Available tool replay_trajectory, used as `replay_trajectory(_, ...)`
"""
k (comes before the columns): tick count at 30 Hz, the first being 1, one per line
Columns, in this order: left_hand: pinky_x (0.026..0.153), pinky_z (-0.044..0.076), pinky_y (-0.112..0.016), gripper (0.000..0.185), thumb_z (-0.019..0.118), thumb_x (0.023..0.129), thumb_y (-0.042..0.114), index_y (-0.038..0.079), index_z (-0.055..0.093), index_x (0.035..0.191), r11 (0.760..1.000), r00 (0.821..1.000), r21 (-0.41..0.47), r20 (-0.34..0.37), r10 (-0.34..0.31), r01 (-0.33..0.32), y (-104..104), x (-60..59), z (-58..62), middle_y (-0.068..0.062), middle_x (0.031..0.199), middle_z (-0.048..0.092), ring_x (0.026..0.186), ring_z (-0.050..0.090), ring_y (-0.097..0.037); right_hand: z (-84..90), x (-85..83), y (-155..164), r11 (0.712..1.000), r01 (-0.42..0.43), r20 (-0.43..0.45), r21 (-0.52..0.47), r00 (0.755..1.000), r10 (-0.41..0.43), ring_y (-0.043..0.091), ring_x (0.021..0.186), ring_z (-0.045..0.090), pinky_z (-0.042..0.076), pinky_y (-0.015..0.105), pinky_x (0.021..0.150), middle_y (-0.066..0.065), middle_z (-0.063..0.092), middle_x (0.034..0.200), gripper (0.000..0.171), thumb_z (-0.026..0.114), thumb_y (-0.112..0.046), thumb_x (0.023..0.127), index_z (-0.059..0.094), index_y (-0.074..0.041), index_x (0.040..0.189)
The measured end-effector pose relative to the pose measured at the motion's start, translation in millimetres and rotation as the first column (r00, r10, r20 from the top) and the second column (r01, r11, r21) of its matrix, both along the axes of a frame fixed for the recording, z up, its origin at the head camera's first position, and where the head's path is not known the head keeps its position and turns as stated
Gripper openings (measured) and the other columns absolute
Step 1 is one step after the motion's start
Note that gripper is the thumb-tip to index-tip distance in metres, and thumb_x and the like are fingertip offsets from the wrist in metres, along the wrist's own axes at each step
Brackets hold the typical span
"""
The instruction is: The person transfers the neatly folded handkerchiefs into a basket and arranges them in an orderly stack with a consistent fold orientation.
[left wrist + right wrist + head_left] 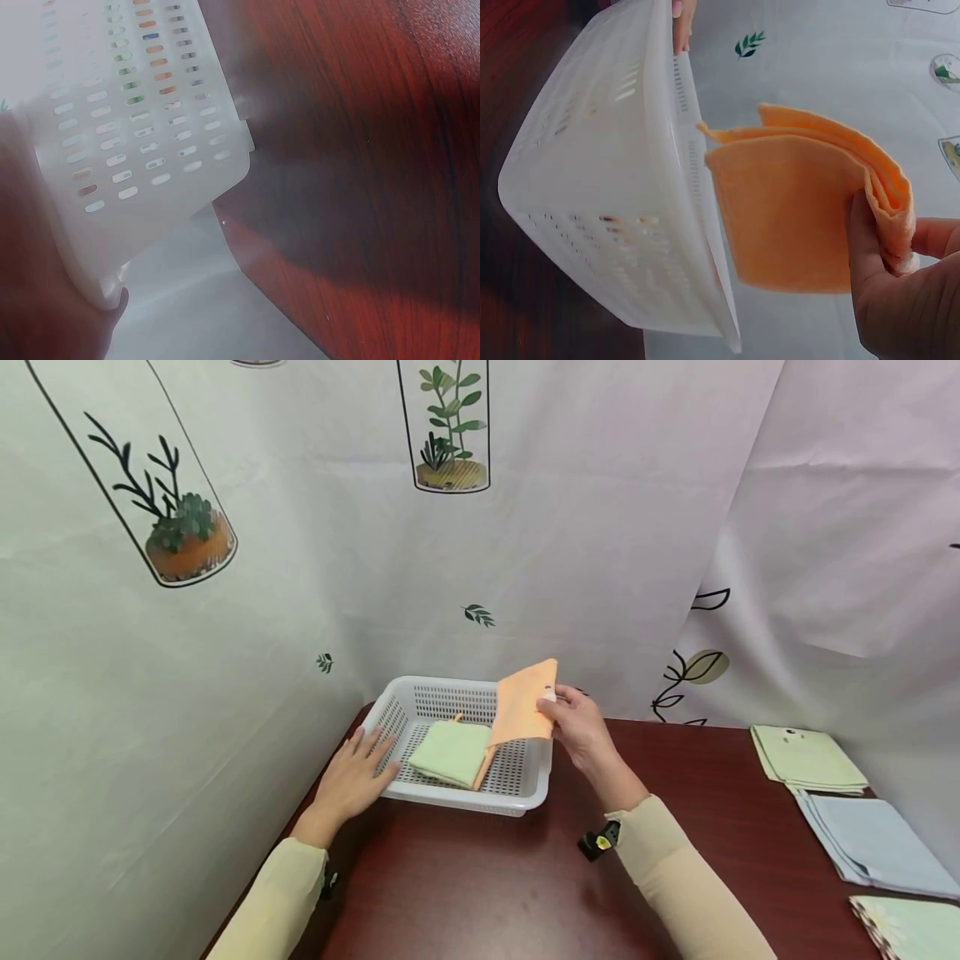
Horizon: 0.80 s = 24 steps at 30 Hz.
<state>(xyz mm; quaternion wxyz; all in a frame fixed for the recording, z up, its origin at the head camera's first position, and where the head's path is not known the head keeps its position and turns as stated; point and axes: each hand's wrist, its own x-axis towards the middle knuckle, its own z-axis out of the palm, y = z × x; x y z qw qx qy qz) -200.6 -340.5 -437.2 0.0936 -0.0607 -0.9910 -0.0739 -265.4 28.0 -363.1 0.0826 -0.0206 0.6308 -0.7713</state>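
My right hand (pixel 581 727) pinches a folded orange towel (pixel 522 702) by its edge, above the right end of a white plastic basket (pixel 457 797). In the right wrist view the towel (pixel 787 210) hangs in several layers between thumb and fingers, beside the basket wall (pixel 592 195). My left hand (pixel 356 781) rests on the left rim of the basket with its fingers spread. Inside the basket lies a folded pale green towel (pixel 450 750), with a strip of orange cloth (pixel 484 770) showing at its right side. The left wrist view shows the slotted basket wall (pixel 142 150) up close.
Along the right edge of the dark red table (pixel 465 877) lie a folded yellow-green towel (pixel 810 760), a light blue towel (pixel 877 843) and a pale green one (pixel 915 927). A printed white curtain (pixel 585 568) hangs right behind the basket and along the left side.
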Motion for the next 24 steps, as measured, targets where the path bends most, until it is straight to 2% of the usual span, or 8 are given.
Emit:
replay_trajectory(18,0.122,0.017,-0.06,0.061,0.046,0.104,0.047,0.011,0.044,0.154,1.0,1.0,0.001,0.0,-0.01,0.01,-1,-1.2,-1.0,-0.018,0.162,0.034,0.152,0.018,-0.045,-4.0,-10.8,-37,1.0,0.017,0.064,-0.023,0.998,-0.016,0.026,0.117,0.064,0.059,0.027,0.08,0.02,0.06,0.134,0.049,0.062,-0.009,0.1,0.048,-0.004,0.146)
replay_trajectory(24,0.122,0.017,-0.06,0.062,0.046,0.104,0.046,0.011,0.044,0.154,1.0,1.0,0.002,-0.001,-0.013,0.013,-1,-0.2,0.0,-0.018,0.162,0.034,0.152,0.018,-0.046,-5.8,-15.2,-51,0.999,0.004,0.064,-0.036,0.998,-0.002,0.03,0.122,0.062,0.059,0.032,0.088,0.021,0.059,0.136,0.049,0.06,-0.008,0.1,0.046,-0.001,0.147)
